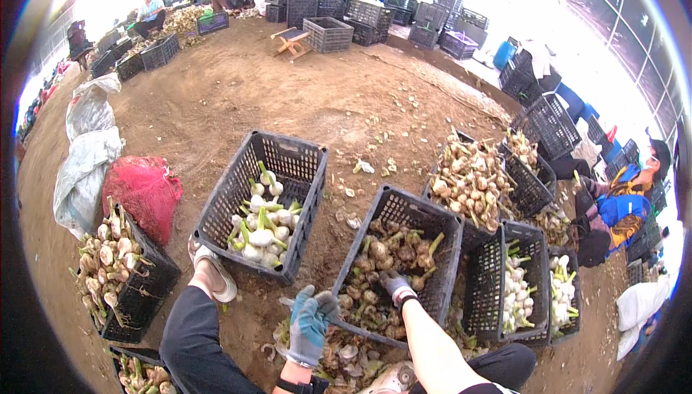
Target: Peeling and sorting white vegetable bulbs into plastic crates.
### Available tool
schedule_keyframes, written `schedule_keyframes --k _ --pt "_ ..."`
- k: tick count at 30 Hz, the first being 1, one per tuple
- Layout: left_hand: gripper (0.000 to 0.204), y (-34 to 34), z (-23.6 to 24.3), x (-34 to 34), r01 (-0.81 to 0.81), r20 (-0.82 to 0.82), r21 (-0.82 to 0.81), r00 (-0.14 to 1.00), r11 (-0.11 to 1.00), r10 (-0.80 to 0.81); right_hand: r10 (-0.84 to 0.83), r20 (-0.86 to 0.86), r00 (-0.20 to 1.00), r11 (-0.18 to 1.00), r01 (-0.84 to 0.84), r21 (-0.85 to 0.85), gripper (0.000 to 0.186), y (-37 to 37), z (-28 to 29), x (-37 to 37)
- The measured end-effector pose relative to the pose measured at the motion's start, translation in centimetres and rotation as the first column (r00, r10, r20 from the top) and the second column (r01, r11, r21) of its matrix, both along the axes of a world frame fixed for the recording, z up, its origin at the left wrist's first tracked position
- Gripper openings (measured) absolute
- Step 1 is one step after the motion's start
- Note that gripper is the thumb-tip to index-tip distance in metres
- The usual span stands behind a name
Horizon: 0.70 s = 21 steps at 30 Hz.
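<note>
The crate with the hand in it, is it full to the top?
No, only partly full: brownish garlic bulbs lie low inside the crate, and its inner walls show bare above them.

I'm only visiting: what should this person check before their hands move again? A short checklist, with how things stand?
1. Left hand and right hand both gloved: ok.
2. Right hand inside the brown-bulb crate: ok.
3. Left hand empty: cannot tell.
4. Room among the white bulbs in the left open crate: ok.
5. Ground free of scraps: not ok, pale peelings lie about.
</note>
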<state>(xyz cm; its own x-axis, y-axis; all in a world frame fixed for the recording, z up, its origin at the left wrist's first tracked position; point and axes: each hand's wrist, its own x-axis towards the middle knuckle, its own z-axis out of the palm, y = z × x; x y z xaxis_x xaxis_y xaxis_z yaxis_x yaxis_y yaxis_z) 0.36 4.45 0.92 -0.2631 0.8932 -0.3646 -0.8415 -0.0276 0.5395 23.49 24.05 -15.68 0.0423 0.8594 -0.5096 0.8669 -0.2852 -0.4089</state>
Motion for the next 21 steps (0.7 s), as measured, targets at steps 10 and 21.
schedule_keyframes --k 10,21 --pt "0.035 0.2 0.1 -0.5 0.026 -0.119 0.033 0.993 0.999 -0.022 0.127 0.093 0.988 0.895 -0.155 0.419 0.038 -2.8 4.8 -1.1" --pt "0.075 -2.5 -2.6 3.4 0.226 -0.753 0.083 0.652 0.971 -0.087 0.320 -0.532 0.784 0.805 0.072 0.589 0.031 -15.7 22.0 -6.6"
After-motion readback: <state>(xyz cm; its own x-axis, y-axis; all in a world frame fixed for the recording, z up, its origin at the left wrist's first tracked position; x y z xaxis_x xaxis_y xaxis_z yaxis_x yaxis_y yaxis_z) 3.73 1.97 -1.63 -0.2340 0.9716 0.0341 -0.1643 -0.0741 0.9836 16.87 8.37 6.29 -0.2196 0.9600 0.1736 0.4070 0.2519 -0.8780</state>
